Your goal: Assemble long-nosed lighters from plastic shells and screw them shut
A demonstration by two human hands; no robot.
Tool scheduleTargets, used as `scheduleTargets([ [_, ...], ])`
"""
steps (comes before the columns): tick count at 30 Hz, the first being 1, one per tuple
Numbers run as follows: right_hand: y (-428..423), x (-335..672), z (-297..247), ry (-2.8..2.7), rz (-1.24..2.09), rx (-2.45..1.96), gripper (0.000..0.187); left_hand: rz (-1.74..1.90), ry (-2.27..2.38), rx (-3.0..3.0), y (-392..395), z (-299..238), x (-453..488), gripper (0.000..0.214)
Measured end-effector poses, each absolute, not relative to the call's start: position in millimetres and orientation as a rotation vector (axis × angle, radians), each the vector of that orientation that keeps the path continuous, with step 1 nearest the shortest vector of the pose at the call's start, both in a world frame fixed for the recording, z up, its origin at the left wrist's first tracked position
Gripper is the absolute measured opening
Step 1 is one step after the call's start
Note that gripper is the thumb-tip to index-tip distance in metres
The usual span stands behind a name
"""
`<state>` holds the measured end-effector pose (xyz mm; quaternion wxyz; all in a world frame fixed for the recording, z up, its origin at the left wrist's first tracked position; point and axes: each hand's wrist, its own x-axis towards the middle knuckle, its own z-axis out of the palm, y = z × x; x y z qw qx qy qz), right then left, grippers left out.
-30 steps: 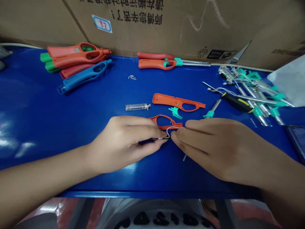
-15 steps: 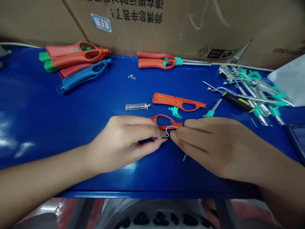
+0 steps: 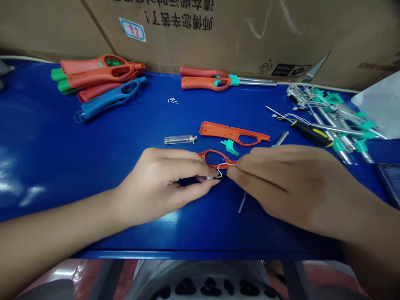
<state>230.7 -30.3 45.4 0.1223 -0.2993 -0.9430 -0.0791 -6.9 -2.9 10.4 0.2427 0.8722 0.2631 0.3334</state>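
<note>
Blue table (image 3: 37, 137), glossy, white glare patches. Landmark: orange lighter shell (image 3: 233, 132), solid flat orange. Just below it, teal trigger piece (image 3: 230, 146). Left of it, clear tank (image 3: 179, 139) with silver end. Below it, second orange shell (image 3: 215, 155) and white wire (image 3: 222, 164) with black tip (image 3: 218, 176). Far left of it, blue lighter body (image 3: 109, 100) beside coral-red bodies (image 3: 93, 66) with green ends (image 3: 58, 74). Right of it, black screwdriver handle (image 3: 312, 135) with yellow patch. Above it, brown cardboard box (image 3: 250, 41), black print, blue-edged label (image 3: 133, 30) with red digits.

White wire (image 3: 222, 166), end hidden in fingers (image 3: 246, 163)
</note>
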Motion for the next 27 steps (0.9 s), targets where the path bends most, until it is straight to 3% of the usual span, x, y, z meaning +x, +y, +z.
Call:
scheduleTargets([
  [9,-23.5,240.6,42.7,-2.702,-0.091,-0.899,0.024,0.924,0.85,2.116,-1.8,11.3,-3.8,0.006],
  [27,-25.9,237.5,46.7,-2.776,-0.163,-0.834,0.024,0.924,0.863,2.078,-3.0,13.4,-1.0,0.007],
])
